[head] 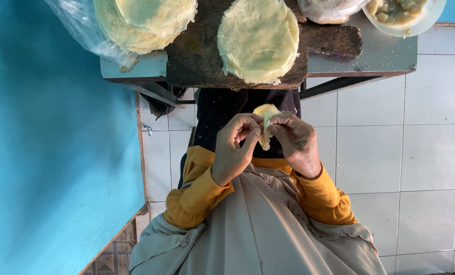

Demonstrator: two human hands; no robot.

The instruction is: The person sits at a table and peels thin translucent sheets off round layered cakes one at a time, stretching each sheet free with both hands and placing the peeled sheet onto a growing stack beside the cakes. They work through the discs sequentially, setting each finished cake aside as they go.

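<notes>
A small folded piece of pale yellow dough (265, 119) is pinched between the fingertips of the left hand (236, 145) and the right hand (297, 140), held upright in the air in front of the body, its rounded top showing above the fingers

Small home-style food prep spot, prob. kitchen; worn wooden board (197, 56) on metal table (370, 56) w/ stacked flat dough rounds (258, 38); bowl of filling (405, 15); white tiled floor (400, 153); blue wall (49, 153).
</notes>
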